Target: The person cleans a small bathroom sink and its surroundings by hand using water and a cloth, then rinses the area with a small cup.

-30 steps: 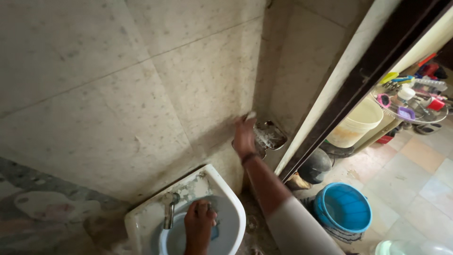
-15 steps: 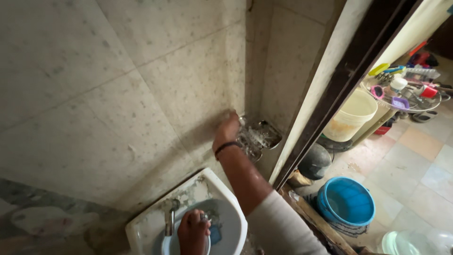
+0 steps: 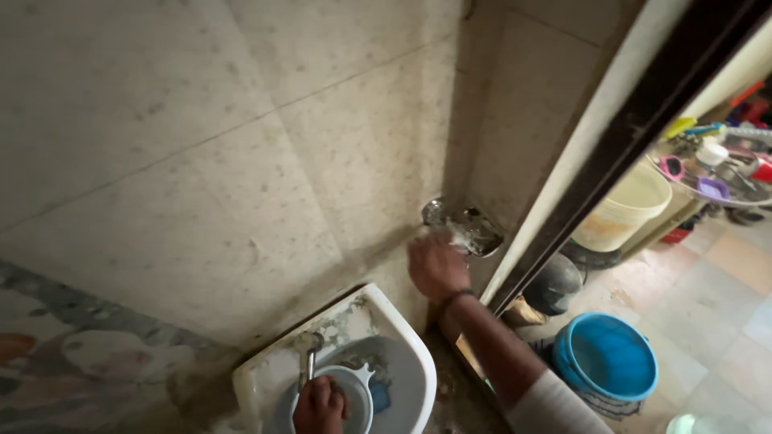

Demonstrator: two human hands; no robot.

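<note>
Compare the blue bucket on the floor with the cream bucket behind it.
The blue bucket is bright blue and stands nearest, upright on the tiled floor. The cream bucket is pale yellowish, sits farther back under a tray of clutter, and looks tilted toward the camera. The blue one sits in a dark wire frame; the cream one does not. Both are round and open-topped.

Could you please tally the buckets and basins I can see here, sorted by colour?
Blue bucket: 1
Cream bucket: 1
White wash basin: 1
White bowl under the left hand: 1
Total: 4
</note>
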